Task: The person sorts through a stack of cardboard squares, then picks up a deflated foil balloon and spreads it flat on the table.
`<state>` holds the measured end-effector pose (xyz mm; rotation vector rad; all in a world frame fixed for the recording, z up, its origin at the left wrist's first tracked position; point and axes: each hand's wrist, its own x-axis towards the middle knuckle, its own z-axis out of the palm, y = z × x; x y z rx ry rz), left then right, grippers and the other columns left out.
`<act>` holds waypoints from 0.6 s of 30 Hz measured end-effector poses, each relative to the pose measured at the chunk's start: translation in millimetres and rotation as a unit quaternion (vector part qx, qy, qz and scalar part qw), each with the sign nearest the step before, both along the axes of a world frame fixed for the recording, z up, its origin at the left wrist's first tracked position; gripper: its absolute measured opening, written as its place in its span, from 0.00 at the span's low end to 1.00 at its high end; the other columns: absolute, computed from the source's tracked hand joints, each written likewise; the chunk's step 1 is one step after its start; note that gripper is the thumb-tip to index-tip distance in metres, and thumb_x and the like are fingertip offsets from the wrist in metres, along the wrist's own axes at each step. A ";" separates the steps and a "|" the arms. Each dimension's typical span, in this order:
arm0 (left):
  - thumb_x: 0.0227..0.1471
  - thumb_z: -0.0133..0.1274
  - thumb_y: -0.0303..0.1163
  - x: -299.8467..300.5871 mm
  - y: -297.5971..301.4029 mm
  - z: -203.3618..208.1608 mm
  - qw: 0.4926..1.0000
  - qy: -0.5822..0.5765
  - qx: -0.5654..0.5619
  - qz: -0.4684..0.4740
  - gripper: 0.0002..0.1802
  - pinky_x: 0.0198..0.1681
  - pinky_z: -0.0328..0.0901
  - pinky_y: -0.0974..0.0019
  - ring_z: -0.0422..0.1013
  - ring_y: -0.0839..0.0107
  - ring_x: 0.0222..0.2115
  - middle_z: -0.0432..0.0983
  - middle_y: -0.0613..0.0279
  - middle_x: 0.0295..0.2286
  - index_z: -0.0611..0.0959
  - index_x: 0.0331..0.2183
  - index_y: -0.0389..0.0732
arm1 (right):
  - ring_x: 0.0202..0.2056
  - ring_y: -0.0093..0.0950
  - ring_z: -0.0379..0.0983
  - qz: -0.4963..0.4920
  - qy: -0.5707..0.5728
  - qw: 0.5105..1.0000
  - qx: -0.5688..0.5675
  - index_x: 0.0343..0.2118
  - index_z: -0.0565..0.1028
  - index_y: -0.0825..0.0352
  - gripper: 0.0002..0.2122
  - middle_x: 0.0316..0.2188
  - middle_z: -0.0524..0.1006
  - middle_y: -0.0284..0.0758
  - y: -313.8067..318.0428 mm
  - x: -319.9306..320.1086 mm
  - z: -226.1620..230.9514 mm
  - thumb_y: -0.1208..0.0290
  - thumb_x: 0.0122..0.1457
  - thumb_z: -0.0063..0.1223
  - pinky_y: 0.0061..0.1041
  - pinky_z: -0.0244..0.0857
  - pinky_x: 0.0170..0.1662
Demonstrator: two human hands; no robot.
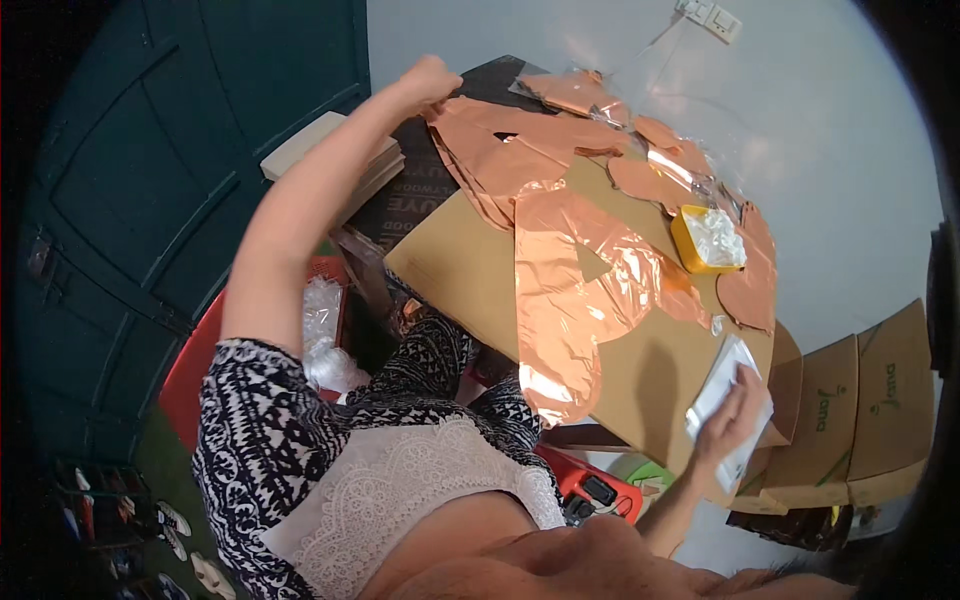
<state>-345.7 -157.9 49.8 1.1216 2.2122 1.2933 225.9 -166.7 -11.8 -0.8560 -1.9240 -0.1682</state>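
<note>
Right grip [728, 420] touching white sheets [713, 387]; yellow tub [688, 243] near foil [750, 297].

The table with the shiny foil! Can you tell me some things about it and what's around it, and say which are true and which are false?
1. The left hand is higher in the picture than the right hand. True.
2. The right hand is on the yellow box. False: it is on the white packet.
3. The yellow box has white stuff in it. True.
4. The door is bright white. False: the door is dark.
5. Part of the shiny foil pokes over the cardboard's edge. True.
6. The shiny foil is blue. False: it is copper-coloured.
</note>
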 end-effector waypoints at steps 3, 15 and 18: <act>0.45 0.52 0.38 -65.8 53.0 -47.3 0.992 -0.026 -0.024 0.117 0.19 0.27 0.69 0.52 0.74 0.53 0.26 0.75 0.42 0.29 0.78 0.28 0.28 | 0.35 0.33 0.70 0.083 -0.009 0.996 -0.031 0.35 0.72 0.74 0.08 0.32 0.73 0.43 1.8 -66.3 -0.5 0.79 0.58 0.38 0.27 0.63 0.39; 0.40 0.54 0.63 -58.1 69.0 -94.5 0.936 -0.093 -0.153 0.304 0.41 0.51 0.62 0.54 0.65 0.56 0.50 0.67 0.52 0.50 0.75 0.47 0.40 | 0.28 0.33 0.73 0.220 -0.085 0.951 -0.198 0.35 0.74 0.71 0.07 0.25 0.75 0.40 15.4 -114.3 -54.8 0.79 0.57 0.44 0.27 0.66 0.33; 0.41 0.53 0.63 -64.1 75.8 -100.5 0.932 -0.118 -0.128 0.316 0.40 0.50 0.62 0.55 0.66 0.56 0.50 0.69 0.51 0.48 0.76 0.46 0.40 | 0.27 0.32 0.73 0.211 -0.092 0.951 -0.206 0.35 0.74 0.71 0.07 0.24 0.75 0.40 17.4 -112.7 -61.7 0.79 0.57 0.44 0.27 0.66 0.32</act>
